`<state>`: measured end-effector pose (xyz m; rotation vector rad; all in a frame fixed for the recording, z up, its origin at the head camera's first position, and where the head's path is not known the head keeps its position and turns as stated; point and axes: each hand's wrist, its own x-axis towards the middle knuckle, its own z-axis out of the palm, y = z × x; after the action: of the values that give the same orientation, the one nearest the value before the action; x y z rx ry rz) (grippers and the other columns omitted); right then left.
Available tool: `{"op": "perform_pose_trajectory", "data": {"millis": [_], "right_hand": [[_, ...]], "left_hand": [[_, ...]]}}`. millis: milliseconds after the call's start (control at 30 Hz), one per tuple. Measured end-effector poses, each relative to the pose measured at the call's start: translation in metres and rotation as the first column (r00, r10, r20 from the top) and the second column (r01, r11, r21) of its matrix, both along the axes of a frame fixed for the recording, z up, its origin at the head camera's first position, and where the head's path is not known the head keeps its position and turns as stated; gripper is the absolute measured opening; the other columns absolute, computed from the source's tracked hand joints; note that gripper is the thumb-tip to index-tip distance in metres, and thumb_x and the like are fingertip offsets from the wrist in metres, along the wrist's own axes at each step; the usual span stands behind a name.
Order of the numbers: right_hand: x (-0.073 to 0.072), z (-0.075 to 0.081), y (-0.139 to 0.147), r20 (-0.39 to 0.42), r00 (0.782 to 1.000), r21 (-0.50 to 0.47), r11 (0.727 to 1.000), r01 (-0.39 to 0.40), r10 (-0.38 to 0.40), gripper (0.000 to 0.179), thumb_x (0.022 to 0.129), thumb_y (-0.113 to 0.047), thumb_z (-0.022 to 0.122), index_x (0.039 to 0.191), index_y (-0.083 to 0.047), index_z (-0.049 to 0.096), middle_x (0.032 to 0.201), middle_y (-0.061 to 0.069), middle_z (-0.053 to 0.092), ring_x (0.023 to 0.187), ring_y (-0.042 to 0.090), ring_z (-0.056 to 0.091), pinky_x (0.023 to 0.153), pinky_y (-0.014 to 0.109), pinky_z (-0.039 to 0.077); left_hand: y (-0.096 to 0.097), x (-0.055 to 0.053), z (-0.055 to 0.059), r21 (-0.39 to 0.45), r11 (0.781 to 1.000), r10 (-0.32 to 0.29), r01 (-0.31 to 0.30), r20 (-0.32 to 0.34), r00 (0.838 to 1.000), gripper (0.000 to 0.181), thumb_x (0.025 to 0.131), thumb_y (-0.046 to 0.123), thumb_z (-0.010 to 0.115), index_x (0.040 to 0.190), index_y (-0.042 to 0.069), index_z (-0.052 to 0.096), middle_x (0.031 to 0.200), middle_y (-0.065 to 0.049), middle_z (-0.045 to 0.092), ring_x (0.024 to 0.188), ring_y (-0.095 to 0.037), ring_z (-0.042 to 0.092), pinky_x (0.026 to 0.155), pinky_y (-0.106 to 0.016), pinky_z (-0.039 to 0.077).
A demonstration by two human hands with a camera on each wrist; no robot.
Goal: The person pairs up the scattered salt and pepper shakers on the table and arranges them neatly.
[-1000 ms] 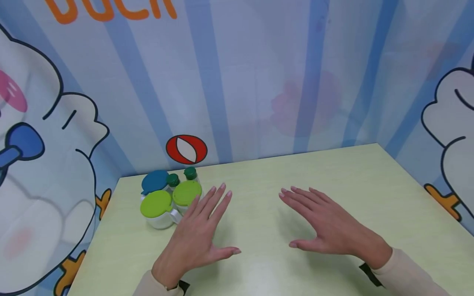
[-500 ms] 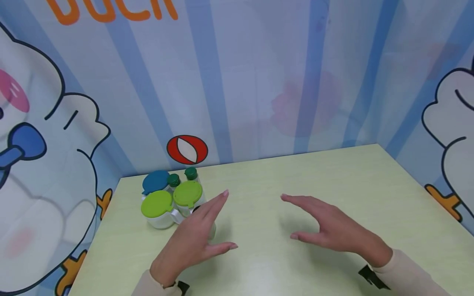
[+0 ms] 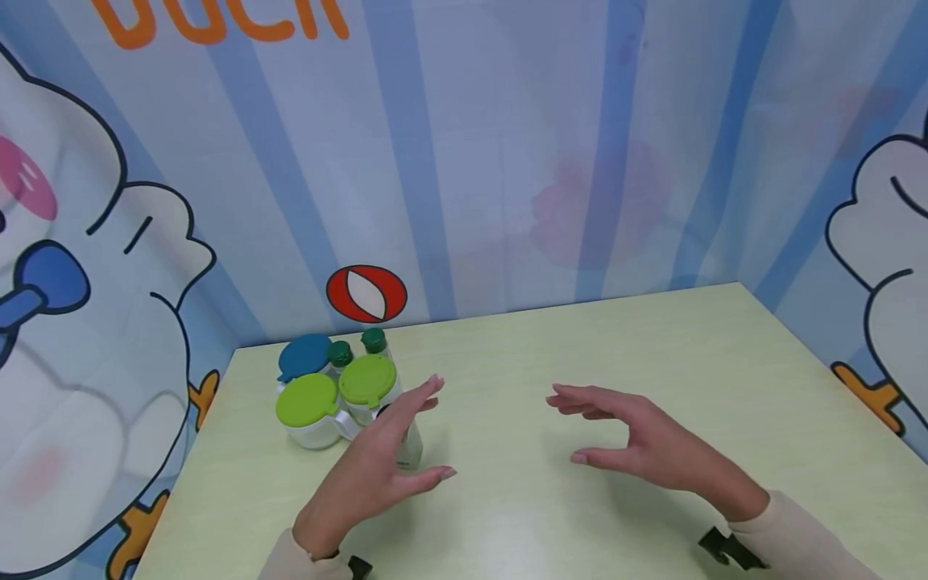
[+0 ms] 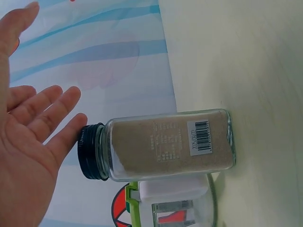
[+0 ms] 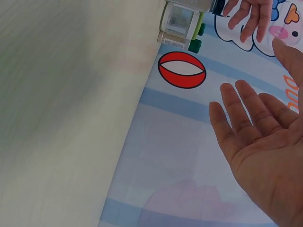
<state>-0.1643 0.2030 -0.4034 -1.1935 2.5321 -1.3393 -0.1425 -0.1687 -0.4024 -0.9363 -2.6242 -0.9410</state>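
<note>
My left hand (image 3: 371, 463) hovers over the table's left side, thumb spread from loosely bent fingers, holding nothing. Close by it stands a clear spice bottle (image 4: 173, 144) with a black cap (image 4: 90, 152), filled with light brown powder and bearing a barcode label. The little finger overlaps the cap in the left wrist view; whether they touch I cannot tell. From the head, the hand hides most of this bottle (image 3: 411, 447). My right hand (image 3: 645, 439) is held above the table to the right, palm inward, fingers slightly bent, with nothing in it.
Behind my left hand cluster two lime-lidded containers, the nearer lime lid (image 3: 308, 400) and the farther lime lid (image 3: 367, 379). A blue-lidded container (image 3: 304, 356) and two green-capped bottles, one green cap (image 3: 374, 339) farther back, stand beside them. A printed backdrop (image 3: 500, 161) borders the pale table (image 3: 507, 499).
The fingers of both hands have gone from spread and fairly straight to slightly bent and closer together. My left hand has shifted slightly left, showing more of the spice bottle.
</note>
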Motion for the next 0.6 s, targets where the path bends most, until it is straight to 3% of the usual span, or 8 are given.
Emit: {"op": "perform_pose_trajectory", "data": {"millis": [333,600], "right_hand": [[-0.0028,0.0005,-0.0009,0.051,0.999,-0.052,0.999,0.001,0.002,0.066,0.094,-0.022,0.074,0.154,-0.023,0.044,0.143,0.005,0.06,0.123,0.019,0.064,0.101,0.032,0.053],[-0.0019,0.0034,-0.0044,0.113,0.994,-0.068,0.998,0.014,-0.006,0.065,0.094,-0.022,0.074,0.152,-0.025,0.046,0.141,0.005,0.062,0.118,0.015,0.066,0.101,0.031,0.053]], "left_hand": [[-0.0003,-0.0015,-0.0001,0.107,0.994,-0.04,0.032,0.071,0.997,0.1,0.081,0.023,0.088,0.16,0.029,0.028,0.158,0.004,0.043,0.131,-0.015,0.058,0.101,-0.041,0.054],[0.0006,-0.0009,0.0002,0.167,0.984,-0.079,0.057,0.132,0.988,0.096,0.083,0.018,0.086,0.16,0.029,0.029,0.154,0.001,0.048,0.124,-0.013,0.063,0.097,-0.033,0.056]]}}
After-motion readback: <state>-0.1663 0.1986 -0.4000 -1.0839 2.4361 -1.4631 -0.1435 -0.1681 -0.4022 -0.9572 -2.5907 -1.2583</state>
